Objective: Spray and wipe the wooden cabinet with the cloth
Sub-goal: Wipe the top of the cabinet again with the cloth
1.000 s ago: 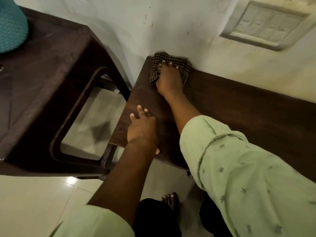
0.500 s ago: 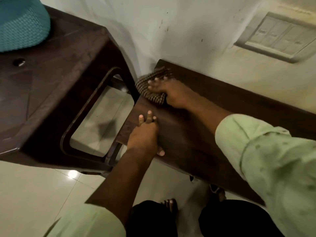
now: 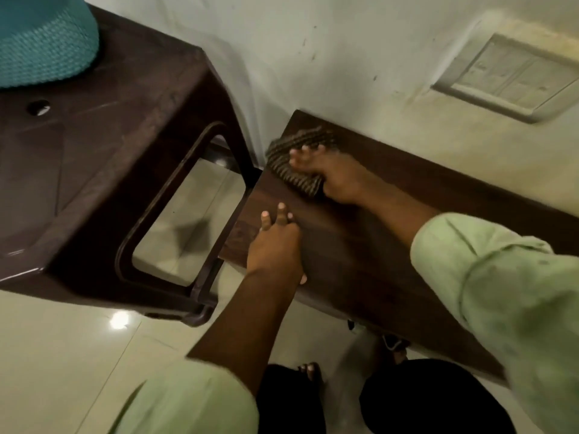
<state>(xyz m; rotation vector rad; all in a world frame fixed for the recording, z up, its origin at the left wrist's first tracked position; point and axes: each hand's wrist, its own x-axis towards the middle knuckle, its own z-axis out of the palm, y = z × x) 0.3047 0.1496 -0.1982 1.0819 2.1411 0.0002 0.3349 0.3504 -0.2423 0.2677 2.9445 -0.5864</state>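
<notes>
The dark wooden cabinet top [image 3: 360, 261] runs along the wall from centre to lower right. A checked dark-and-tan cloth [image 3: 294, 161] lies bunched at its far left corner. My right hand [image 3: 332, 177] presses down on the cloth, fingers spread over it and thumb tucked at its near side. My left hand [image 3: 275, 245] rests flat on the cabinet's left front edge, fingers straight and pointing toward the wall. No spray bottle is in view.
A dark brown plastic stool or table [image 3: 103, 170] stands close to the cabinet's left end. A teal woven object [image 3: 44, 39] sits on it. A switch panel [image 3: 513, 79] is set in the wall. Glossy floor tiles [image 3: 62, 371] and my feet lie below.
My right hand has swept the cloth from the back edge by the wall toward the left end of the cabinet top. My left hand has stayed on the front edge.
</notes>
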